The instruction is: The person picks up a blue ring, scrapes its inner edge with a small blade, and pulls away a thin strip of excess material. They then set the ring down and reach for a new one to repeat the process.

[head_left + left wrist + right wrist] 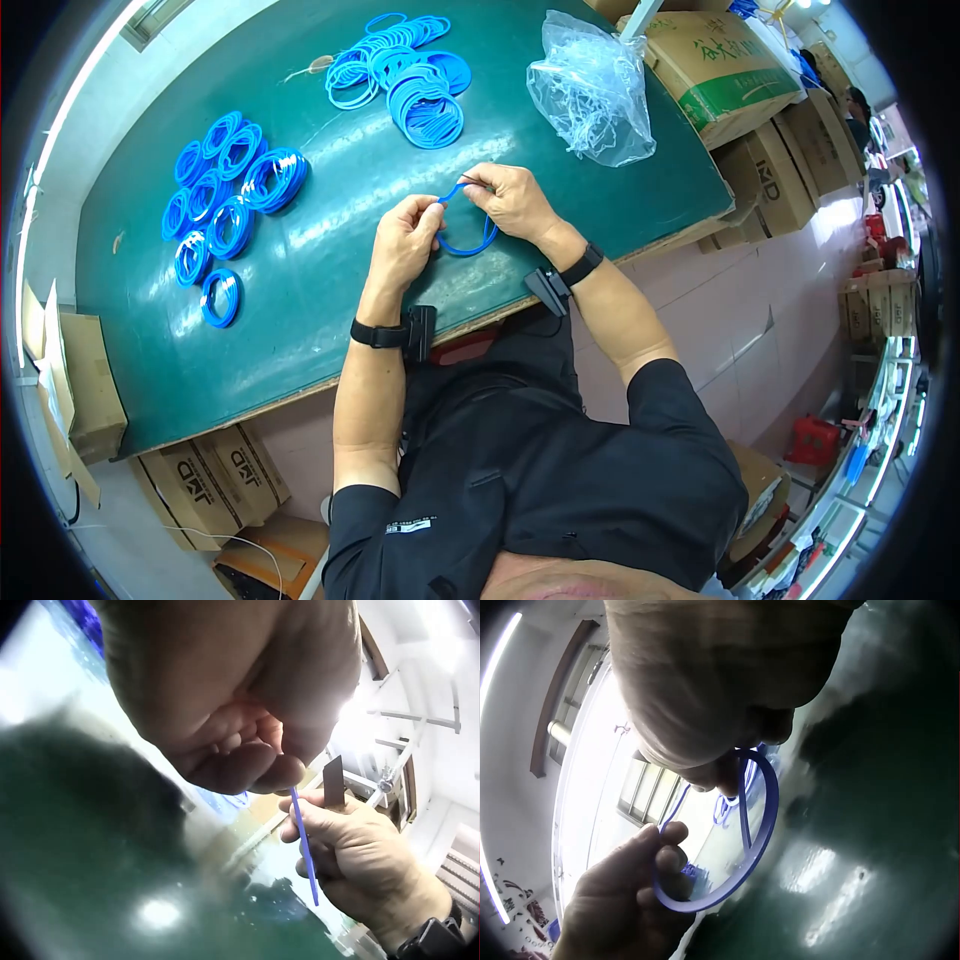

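A blue ring (468, 251) hangs in a loop between both hands above the green table. The left hand (405, 238) pinches one side of it between thumb and fingers. At the ring's upper right, the right hand (512, 203) pinches the band with its fingertips. The left wrist view shows a dark, flat, blade-like piece (334, 782) sticking up from the right hand (367, 859); how it is held is partly hidden. In the right wrist view the loop (769, 817) runs from the left hand (626, 892) up to the right hand (720, 682).
Several bundles of blue rings (230, 228) lie on the table (330, 240) at the left. Loose rings (425, 108) are spread at the back middle. A clear plastic bag (592, 90) lies back right, beside a cardboard box (712, 70). More boxes stand around the table.
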A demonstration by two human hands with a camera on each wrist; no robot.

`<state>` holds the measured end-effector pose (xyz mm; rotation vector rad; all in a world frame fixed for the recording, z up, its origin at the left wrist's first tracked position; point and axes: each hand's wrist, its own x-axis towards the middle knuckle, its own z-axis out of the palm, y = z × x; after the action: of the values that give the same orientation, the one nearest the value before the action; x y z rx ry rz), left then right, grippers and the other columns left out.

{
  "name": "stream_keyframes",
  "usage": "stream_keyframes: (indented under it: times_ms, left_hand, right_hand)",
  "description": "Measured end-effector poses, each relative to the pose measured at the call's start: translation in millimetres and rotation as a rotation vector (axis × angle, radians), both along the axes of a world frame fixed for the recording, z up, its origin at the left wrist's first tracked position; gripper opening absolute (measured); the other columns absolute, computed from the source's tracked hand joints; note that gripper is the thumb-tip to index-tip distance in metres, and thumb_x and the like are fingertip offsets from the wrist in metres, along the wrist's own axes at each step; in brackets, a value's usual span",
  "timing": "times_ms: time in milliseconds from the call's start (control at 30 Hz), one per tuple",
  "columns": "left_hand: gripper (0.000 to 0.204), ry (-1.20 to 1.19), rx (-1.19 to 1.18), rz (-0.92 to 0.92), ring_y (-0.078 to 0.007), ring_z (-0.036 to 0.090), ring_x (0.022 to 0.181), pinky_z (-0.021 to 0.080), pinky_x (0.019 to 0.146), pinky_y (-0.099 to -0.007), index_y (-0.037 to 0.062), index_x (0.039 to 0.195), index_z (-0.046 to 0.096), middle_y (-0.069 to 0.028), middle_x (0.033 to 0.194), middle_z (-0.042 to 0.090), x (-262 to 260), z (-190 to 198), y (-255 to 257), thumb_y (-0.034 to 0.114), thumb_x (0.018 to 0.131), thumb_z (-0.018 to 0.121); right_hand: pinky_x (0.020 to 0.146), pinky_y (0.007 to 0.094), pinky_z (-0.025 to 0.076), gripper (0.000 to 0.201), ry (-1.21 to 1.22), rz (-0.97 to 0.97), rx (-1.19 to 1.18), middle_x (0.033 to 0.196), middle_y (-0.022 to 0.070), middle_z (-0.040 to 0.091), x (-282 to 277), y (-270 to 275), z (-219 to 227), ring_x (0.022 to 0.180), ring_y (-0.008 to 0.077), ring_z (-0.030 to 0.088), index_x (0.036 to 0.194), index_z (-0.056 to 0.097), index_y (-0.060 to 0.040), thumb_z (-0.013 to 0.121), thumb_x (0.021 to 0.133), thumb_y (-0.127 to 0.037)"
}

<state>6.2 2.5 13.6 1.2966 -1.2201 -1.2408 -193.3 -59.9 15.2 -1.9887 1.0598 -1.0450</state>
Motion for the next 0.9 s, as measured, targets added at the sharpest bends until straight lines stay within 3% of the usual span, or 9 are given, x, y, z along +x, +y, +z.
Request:
stream_keyframes:
  times_ms: [100,167,300,367,467,667,900]
  left_hand:
    - [0.02,0.017,-0.017,-0.018,-0.0054,0.054,0.06,0.042,0.054,-0.0204,0.0003,0.104,0.07,0.0001,0.079,0.064,0,-8,-3,0.018,0.102,0.062]
    - [0.019,0.037,-0.002,0.092,-0.0051,0.053,0.058,0.042,0.052,-0.0203,0.0001,0.104,0.071,0.0006,0.077,0.064,-1,-11,-3,0.016,0.101,0.062]
    - [0.018,0.03,-0.004,0.137,-0.0047,0.053,0.057,0.041,0.051,-0.0202,0.0003,0.104,0.071,0.0011,0.076,0.064,-1,-11,-2,0.015,0.101,0.063]
    - [0.018,0.016,-0.015,0.126,-0.0042,0.053,0.058,0.042,0.051,-0.0199,0.0005,0.105,0.071,0.0011,0.077,0.064,-2,-9,-1,0.015,0.1,0.063]
    - [0.018,0.04,-0.005,0.135,-0.0037,0.053,0.059,0.042,0.052,-0.0195,0.0011,0.105,0.071,0.0017,0.078,0.065,-1,-9,-1,0.016,0.1,0.064]
    - [0.016,0.122,0.01,0.12,-0.0047,0.057,0.062,0.045,0.055,-0.0198,0.0006,0.104,0.071,-0.0001,0.079,0.067,-1,-7,1,0.016,0.098,0.068]
    - [0.02,0.193,0.058,0.111,-0.0034,0.055,0.064,0.043,0.057,-0.0186,0.0003,0.11,0.072,0.0016,0.082,0.067,-1,-7,4,0.016,0.099,0.067]
  right_hand:
    - [0.07,0.0318,0.053,0.018,0.002,0.027,0.007,0.086,0.0107,0.071,2,-2,-1,0.077,0.0189,0.066,0.104,0.072,-0.002,0.072,0.089,-0.013]
    - [0.071,0.0404,0.053,0.022,0.051,-0.152,-0.137,0.093,0.0143,0.068,4,4,9,0.08,0.0331,0.067,0.107,0.066,-0.0046,0.069,0.089,-0.017]
    - [0.071,0.0439,0.053,0.024,0.061,-0.195,-0.208,0.094,0.0141,0.066,12,16,15,0.082,0.0356,0.067,0.109,0.058,-0.0041,0.067,0.09,-0.016]
    - [0.071,0.0462,0.053,0.02,0.039,-0.103,-0.174,0.092,0.0159,0.064,18,21,13,0.083,0.0384,0.066,0.107,0.054,-0.0031,0.063,0.091,-0.011]
    - [0.069,0.0408,0.052,0.017,0.017,-0.037,-0.274,0.088,0.0153,0.065,24,19,9,0.078,0.0354,0.065,0.108,0.058,-0.0033,0.064,0.092,-0.007]
    - [0.064,0.04,0.052,0.004,0.049,0.016,-0.332,0.088,0.0145,0.066,25,19,6,0.075,0.0346,0.065,0.094,0.066,-0.0028,0.066,0.09,-0.004]
    - [0.063,0.0404,0.05,0.007,0.176,-0.057,-0.403,0.083,0.0121,0.067,24,19,6,0.073,0.0329,0.066,0.095,0.068,-0.0054,0.067,0.088,-0.006]
